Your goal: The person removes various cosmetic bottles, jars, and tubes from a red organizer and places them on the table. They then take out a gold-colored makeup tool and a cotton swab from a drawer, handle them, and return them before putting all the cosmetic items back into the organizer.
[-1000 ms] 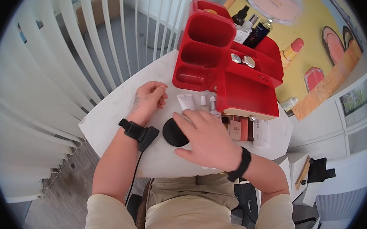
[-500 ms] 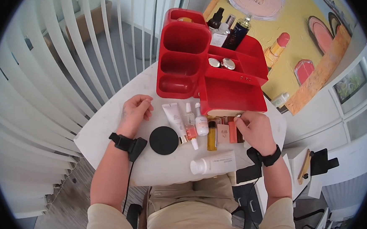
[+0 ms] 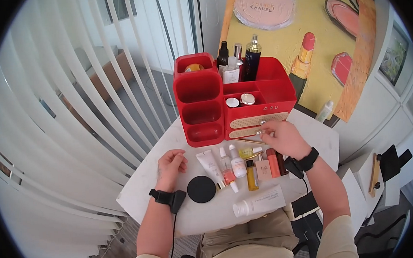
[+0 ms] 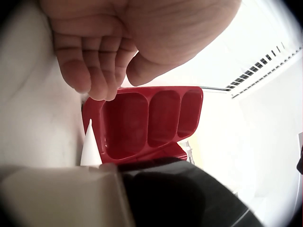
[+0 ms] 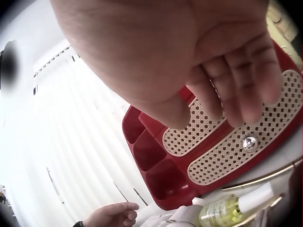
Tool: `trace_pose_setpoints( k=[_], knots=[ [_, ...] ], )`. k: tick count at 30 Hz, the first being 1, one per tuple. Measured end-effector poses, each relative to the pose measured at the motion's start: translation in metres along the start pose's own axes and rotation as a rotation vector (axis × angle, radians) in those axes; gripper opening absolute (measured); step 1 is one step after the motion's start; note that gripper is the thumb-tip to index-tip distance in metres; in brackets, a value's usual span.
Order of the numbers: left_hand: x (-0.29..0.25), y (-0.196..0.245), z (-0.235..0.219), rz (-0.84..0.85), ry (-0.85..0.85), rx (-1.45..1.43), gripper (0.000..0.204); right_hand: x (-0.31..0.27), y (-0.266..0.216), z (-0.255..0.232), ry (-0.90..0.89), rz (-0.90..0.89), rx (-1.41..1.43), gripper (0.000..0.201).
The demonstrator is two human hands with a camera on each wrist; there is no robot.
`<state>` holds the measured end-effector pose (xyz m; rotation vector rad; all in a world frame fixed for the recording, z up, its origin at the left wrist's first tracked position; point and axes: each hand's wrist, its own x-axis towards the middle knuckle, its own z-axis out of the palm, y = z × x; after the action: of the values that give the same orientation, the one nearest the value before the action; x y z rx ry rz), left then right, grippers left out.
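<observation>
A red cosmetics organizer (image 3: 202, 137) stands at the back of the table, its two woven-front drawers (image 3: 258, 120) pushed in. My right hand (image 3: 287, 137) is at the drawer fronts, fingertips beside the small silver knobs. In the right wrist view its fingers (image 5: 248, 106) hang loosely bent, and the lower knob (image 5: 249, 143) shows uncovered below them. My left hand (image 3: 171, 165) rests at the table's left side with loosely curled fingers, holding nothing. Nearest to it are a black round disc (image 3: 201, 189) and a white squeeze tube (image 3: 209, 165).
Several small cosmetics lie before the organizer, among them a yellow bottle (image 3: 250, 152), an amber bottle (image 3: 252, 176) and a pink box (image 3: 263, 170). A large white tube (image 3: 260, 202) lies by the front edge. Spray bottles (image 3: 252, 60) stand in the organizer's back. A painting (image 3: 277, 44) leans behind.
My right hand moved from above the small cosmetics to the drawer knob, and the pulled-out lower drawer went in. The yellow bottle came into sight. My left hand stayed idle; the head view shifted.
</observation>
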<state>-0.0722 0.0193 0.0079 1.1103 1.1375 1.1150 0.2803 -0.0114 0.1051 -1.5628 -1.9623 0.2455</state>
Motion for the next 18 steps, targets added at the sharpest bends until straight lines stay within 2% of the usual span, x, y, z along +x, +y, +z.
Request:
trace_pose_setpoints(
  k=[3,5,7,8,9,11,13,14,15,16,18],
  knots=[
    [-0.001,0.003,0.003,-0.015,0.013,0.005,0.018,0.001,-0.022,-0.017,-0.016,0.091,-0.05,0.023],
    [-0.001,0.003,0.004,-0.018,0.014,0.003,0.018,0.017,-0.027,-0.027,0.225,0.071,0.059,0.023],
    [-0.001,0.003,0.003,-0.018,0.009,0.003,0.019,0.048,-0.026,-0.039,0.429,0.043,0.016,0.025],
    [0.0,0.004,0.003,-0.017,0.011,0.003,0.02,0.068,-0.02,-0.045,0.466,0.055,-0.021,0.029],
    [0.0,0.003,0.003,-0.017,0.005,0.007,0.02,0.087,-0.02,-0.054,0.439,0.137,-0.075,0.036],
    [0.001,0.002,0.002,-0.023,0.008,0.007,0.018,0.128,0.005,-0.06,0.373,0.138,-0.032,0.055],
    [0.001,0.0,0.001,-0.025,-0.003,0.017,0.019,0.16,0.024,-0.056,0.311,0.168,0.133,0.075],
    [0.002,-0.001,0.001,-0.012,-0.005,0.017,0.019,0.166,0.009,-0.061,0.193,0.283,0.228,0.083],
    [0.002,-0.001,0.001,-0.027,-0.012,0.027,0.019,0.176,0.01,-0.06,0.174,0.257,0.195,0.084],
    [0.002,0.001,0.002,-0.031,-0.007,0.029,0.019,0.192,0.03,-0.048,0.322,0.088,0.001,0.082],
    [0.002,0.001,0.003,-0.035,0.001,0.034,0.018,0.202,0.026,-0.044,0.291,0.085,0.14,0.074]
  ],
)
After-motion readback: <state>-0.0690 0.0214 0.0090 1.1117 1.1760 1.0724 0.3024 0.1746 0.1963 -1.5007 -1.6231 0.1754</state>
